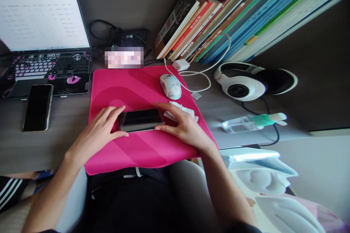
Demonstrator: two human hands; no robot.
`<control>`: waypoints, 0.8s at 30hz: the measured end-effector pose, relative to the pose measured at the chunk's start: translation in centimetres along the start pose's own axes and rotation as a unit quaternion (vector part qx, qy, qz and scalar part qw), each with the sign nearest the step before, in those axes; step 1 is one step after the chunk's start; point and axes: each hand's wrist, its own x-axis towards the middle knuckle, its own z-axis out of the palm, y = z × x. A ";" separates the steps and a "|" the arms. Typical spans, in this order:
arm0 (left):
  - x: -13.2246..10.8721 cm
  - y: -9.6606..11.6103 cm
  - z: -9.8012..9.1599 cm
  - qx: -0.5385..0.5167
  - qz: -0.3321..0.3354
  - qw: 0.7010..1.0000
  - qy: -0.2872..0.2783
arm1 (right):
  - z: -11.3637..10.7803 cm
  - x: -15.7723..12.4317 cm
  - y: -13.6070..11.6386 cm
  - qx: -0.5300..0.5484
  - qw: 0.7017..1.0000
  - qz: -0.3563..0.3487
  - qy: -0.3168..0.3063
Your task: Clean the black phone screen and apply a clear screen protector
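A dark-screened smartphone [141, 120] lies flat on the pink desk mat [115, 153], its long side running left to right. Around its left end my left hand [102, 125] is spread, fingers by the far edge and thumb by the near edge. My right hand [180, 122] frames the other end the same way, its thumb tip at the phone's near edge. Both hands have fingers stretched and apart; whether they press on the phone's edges I cannot tell. A crumpled white tissue [193, 112] is partly hidden behind my right hand.
A patterned mouse [171, 86] and a white charger [181, 65] with cable are behind the phone. Left are a laptop [46, 69] and a second phone [38, 108]. Headphones [243, 83], a spray bottle [240, 123] and leaning books [191, 25] stand or lie rightward.
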 end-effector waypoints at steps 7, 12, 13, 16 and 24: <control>0.1 -0.3 0.1 0.028 0.008 1.000 0.013 | -0.1 0.0 0.0 -0.003 1.000 -0.004 -0.004; 0.2 -0.4 0.1 0.046 0.007 0.999 0.006 | -0.1 0.0 -0.2 0.003 1.000 -0.002 -0.010; 0.2 -0.4 0.1 0.044 0.006 0.999 0.005 | -0.2 0.0 -0.2 0.004 1.000 -0.002 -0.010; 0.2 -0.3 0.1 0.027 0.001 1.000 0.007 | -0.1 -0.1 -0.1 0.001 1.000 -0.002 -0.009; 0.2 -0.3 0.1 0.006 -0.026 1.000 -0.002 | -0.3 -0.1 0.3 0.004 1.000 -0.008 -0.027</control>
